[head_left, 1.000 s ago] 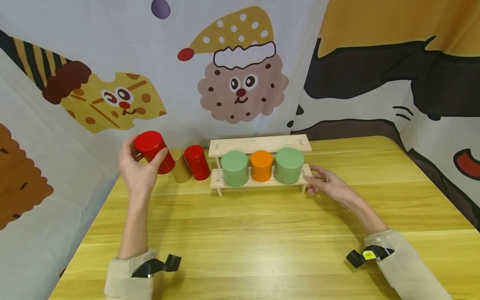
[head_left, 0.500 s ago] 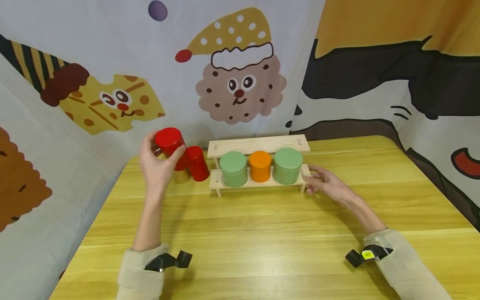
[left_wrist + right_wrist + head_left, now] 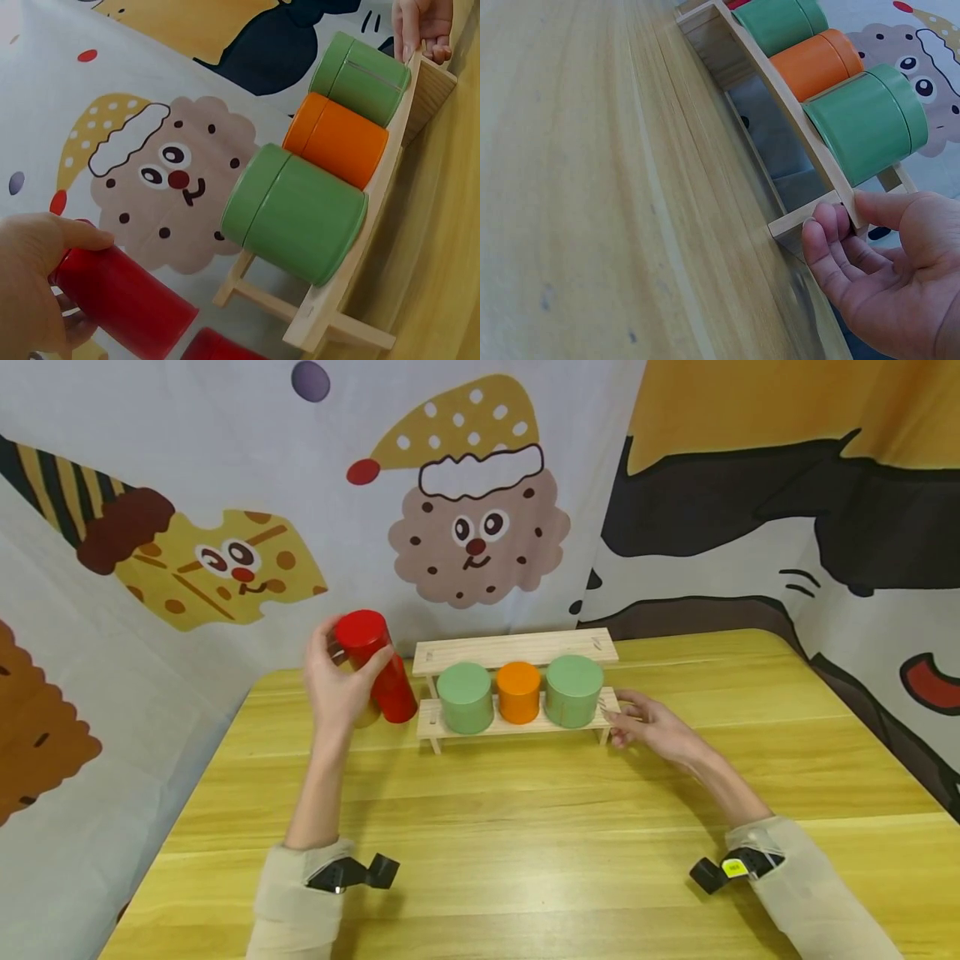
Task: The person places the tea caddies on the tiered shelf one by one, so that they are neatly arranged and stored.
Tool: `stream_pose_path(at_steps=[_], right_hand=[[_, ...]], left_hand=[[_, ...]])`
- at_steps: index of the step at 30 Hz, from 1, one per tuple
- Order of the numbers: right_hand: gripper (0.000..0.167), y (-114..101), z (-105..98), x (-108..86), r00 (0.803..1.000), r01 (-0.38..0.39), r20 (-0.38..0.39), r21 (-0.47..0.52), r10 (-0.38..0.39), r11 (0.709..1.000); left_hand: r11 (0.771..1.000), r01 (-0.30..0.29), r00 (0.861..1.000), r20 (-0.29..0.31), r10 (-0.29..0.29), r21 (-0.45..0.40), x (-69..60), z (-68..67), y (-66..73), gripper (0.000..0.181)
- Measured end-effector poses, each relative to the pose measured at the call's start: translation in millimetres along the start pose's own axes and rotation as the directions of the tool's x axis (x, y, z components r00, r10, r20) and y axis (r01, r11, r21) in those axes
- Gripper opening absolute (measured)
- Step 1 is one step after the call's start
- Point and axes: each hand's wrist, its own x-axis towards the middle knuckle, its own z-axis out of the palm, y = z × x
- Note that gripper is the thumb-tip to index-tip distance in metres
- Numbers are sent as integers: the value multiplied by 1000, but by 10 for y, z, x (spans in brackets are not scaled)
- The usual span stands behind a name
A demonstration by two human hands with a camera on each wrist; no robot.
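My left hand (image 3: 333, 689) grips a red canister (image 3: 363, 633) by its upper part, thumb on one side and fingers behind. In the left wrist view this red canister (image 3: 127, 300) is held tilted. Below it in the head view stand a second red canister (image 3: 399, 700) and a gold canister (image 3: 367, 717), both partly hidden. My right hand (image 3: 652, 727) pinches the right end of a two-step wooden rack (image 3: 429, 720), thumb above and fingers beneath in the right wrist view. On its lower step sit a green canister (image 3: 467, 700), an orange canister (image 3: 519, 693) and another green canister (image 3: 573, 693).
The rack's upper step (image 3: 517, 648) runs behind the canisters, close to a cartoon-print curtain (image 3: 480, 560). The wooden table (image 3: 525, 843) reaches forward beneath both forearms. A camera (image 3: 382, 870) is strapped to the left wrist, another camera (image 3: 708, 875) to the right.
My left hand has carried the red canister rightward, from beyond the gold canister to over the standing red one. My right hand has stayed at the rack's end.
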Motion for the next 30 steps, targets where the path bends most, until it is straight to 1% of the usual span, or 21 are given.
stream_pose_path(at_steps=[7, 15, 22, 30], right_hand=[[70, 16, -6, 4, 1000, 8, 0, 9, -8, 1000], [71, 24, -5, 6, 1000, 13, 2, 16, -13, 1000], [71, 27, -2, 10, 1000, 13, -1, 9, -13, 1000], [70, 23, 1, 9, 1000, 14, -1, 15, -14, 1000]], left_hand=[[999, -36, 999, 8, 36, -22, 15, 111, 91, 67], [999, -37, 999, 26, 38, -36, 14, 263, 218, 67], [989, -102, 993, 45, 108, -107, 35, 417, 339, 66], [976, -151, 984, 67, 163, -155, 36, 599, 456, 64]])
